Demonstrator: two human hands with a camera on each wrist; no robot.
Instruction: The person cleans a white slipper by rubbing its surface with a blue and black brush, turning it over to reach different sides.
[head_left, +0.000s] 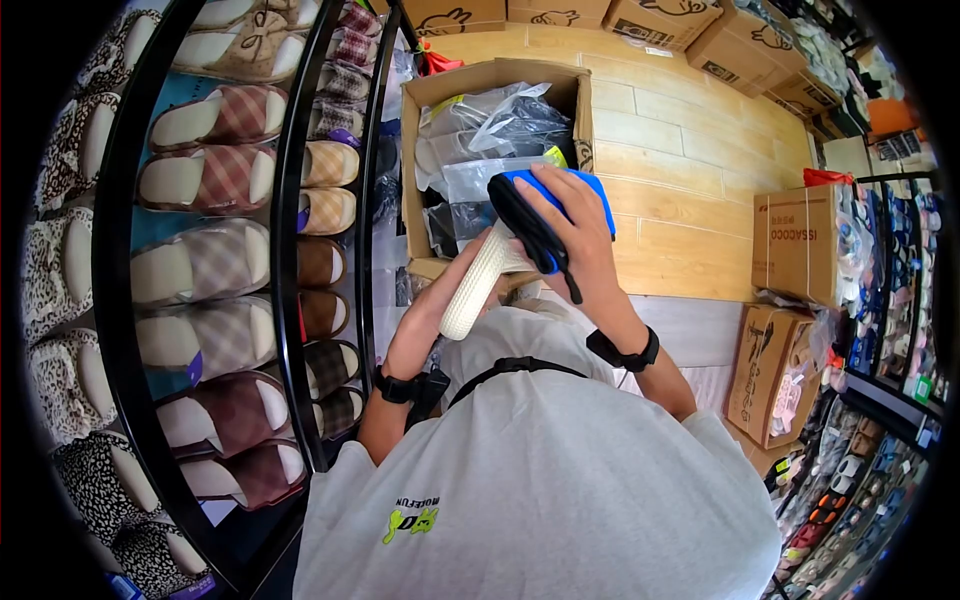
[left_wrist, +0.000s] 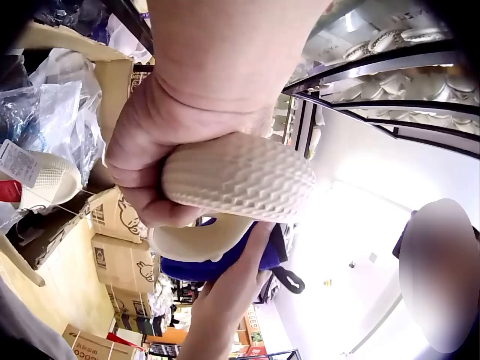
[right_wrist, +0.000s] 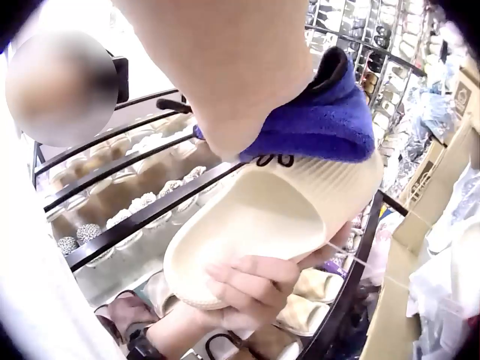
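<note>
Squarely between two hands, a cream slipper is held up near an open box of bagged goods, its heel end toward the person. The left hand grips the slipper at the heel, fingers curled over the rim onto the footbed, a hold that likely steadies it against pressure from the other side. The right hand clasps a blue cloth against the upper, fingers bent over it, apparently for firm contact. The box sits just ahead, probably to put its goods within reach, while a rack of slippers lines the person's left.

Only the right wrist view looks into the footbed and shows dark marks on the upper beside the cloth, with a thin cord stretching toward the box. From the left wrist, the sole's dimpled side fills the foreground and a tagged slipper appears in the box, a detail lost from overhead. The head view shows the right hand's bent fingers but hides most of the left hand.
</note>
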